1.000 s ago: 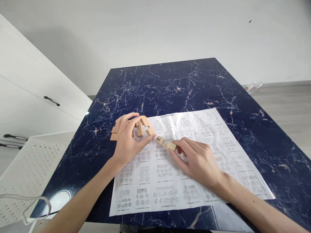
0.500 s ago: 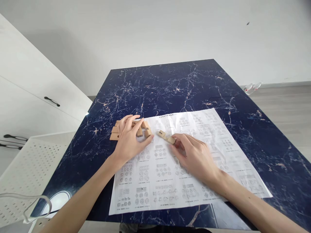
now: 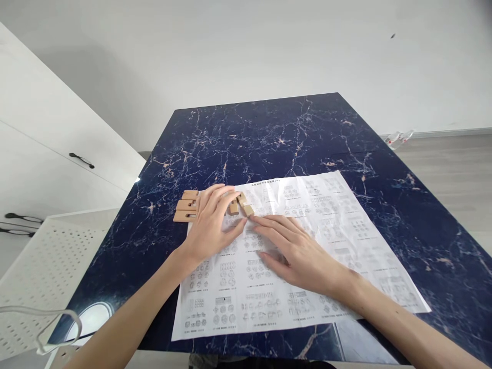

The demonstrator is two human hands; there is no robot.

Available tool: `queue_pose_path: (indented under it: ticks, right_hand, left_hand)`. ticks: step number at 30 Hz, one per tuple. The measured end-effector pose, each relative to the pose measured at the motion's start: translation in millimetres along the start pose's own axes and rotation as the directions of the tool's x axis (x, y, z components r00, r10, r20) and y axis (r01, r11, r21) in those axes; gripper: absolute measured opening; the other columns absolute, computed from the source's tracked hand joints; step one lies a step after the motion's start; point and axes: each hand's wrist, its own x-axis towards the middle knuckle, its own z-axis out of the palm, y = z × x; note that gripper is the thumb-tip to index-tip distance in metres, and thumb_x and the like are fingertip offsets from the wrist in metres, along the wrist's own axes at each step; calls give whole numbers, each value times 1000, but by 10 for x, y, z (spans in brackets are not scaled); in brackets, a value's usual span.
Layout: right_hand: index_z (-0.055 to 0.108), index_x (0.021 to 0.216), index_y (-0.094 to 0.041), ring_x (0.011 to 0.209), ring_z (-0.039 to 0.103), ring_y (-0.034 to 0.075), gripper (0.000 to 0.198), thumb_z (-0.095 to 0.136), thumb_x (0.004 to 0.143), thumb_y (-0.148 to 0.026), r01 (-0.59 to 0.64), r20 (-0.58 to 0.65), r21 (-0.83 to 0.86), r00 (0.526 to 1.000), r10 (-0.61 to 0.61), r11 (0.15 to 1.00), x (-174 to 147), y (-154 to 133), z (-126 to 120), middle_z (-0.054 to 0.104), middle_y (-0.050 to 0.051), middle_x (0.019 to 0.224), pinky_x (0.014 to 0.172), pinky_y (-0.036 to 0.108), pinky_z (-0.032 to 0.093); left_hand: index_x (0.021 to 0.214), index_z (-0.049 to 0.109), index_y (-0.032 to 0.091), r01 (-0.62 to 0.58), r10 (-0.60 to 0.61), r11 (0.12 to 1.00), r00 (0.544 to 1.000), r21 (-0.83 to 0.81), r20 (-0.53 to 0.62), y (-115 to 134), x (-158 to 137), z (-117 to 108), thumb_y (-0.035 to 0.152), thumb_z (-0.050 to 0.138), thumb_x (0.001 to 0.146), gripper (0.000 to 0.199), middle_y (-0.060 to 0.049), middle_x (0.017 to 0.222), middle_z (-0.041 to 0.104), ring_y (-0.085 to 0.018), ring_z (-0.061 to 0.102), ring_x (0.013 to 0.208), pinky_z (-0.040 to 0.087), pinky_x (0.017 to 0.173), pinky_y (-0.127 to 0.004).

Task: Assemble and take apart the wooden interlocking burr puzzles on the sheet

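Printed sheet (image 3: 284,287) w/ Chinese title ending "(一)", captions too sm. to read, wood block (image 3: 246,206) no. unclear

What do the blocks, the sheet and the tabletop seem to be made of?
Blocks: likely wood, smooth and unpainted, judging by the tan colour and cut notches.
Sheet: paper, printed with small diagrams; creases show across it.
Tabletop: glossy, dark blue with pale veins and apparent reflections; stone or a marble-look surface, I can't tell which.

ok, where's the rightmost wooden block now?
In the head view, just below centre, the rightmost wooden block is on the left part of the printed sheet, beside the left hand and just beyond the fingertips of the right hand.
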Motion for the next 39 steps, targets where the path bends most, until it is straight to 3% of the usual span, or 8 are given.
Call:
queue_pose_path:
  ticks: [3, 8, 17, 25, 31, 34, 39]
  right_hand:
    - [53, 154, -22, 151, 51, 36, 50, 62, 106, -22, 7, 1, -19, 1000, -7, 1000, 3, 2, 4, 56, 14, 163, 117, 63, 51]
    - [58, 146, -19, 143, 58, 33, 39, 56, 107, -16, -32, -95, -3, 995, 32, 999, 10, 38, 45, 67, 14, 150, 114, 58, 53]
    - [62, 137, -19, 136, 63, 32, 32, 56, 107, -13, -39, -131, -2, 991, 39, 999, 15, 43, 57, 71, 13, 141, 109, 54, 57]
    - [60, 138, -20, 135, 64, 31, 32, 55, 107, -13, -51, -111, 8, 993, 52, 999, 12, 45, 48, 71, 13, 141, 108, 56, 57]
    - [60, 139, -20, 134, 64, 31, 32, 55, 108, -13, -44, -107, -2, 993, 44, 999, 9, 48, 43, 71, 13, 141, 108, 56, 57]
    - [60, 138, -21, 134, 64, 31, 32, 54, 108, -14, -44, -108, 1, 993, 44, 999, 7, 50, 46, 71, 13, 140, 108, 56, 57]
    - [61, 138, -20, 135, 64, 31, 31, 54, 108, -14, -48, -101, 0, 994, 47, 999, 6, 51, 44, 71, 13, 141, 109, 56, 57]
  left_hand:
    - [147, 55, 27, -52, 51, 999, 998, 16, 42, 30, -10, 8, 35, 67, 105, 44, -10, 156, 59, -34, 44, 151, 40, 126, -59]
    - [138, 66, 29, -116, 111, 991, 991, 73, 75, 40, -5, 21, 36, 63, 109, 30, -6, 154, 63, -35, 47, 151, 41, 123, -63]
    - [134, 66, 25, 43, -44, 997, 999, 65, 6, -75, -10, 71, 30, 62, 108, 27, -12, 159, 58, -34, 49, 153, 46, 124, -62]
    - [122, 64, 23, 99, -96, 991, 995, 87, -41, -49, 10, 38, 28, 63, 106, 17, -11, 134, 68, -32, 65, 130, 53, 114, -57]
    - [112, 62, 21, 92, -91, 993, 995, 72, -28, -50, 5, 38, 29, 64, 105, 10, -14, 155, 61, -34, 56, 146, 46, 122, -58]
    - [103, 61, 22, 59, -56, 996, 998, 65, -41, -41, 14, 34, 25, 63, 105, 4, -12, 144, 70, -32, 61, 141, 45, 123, -58]
    - [97, 56, 23, 92, -86, 993, 993, 67, -84, -13, 11, 41, 19, 60, 103, 8, -9, 122, 75, -31, 68, 120, 53, 108, -54]
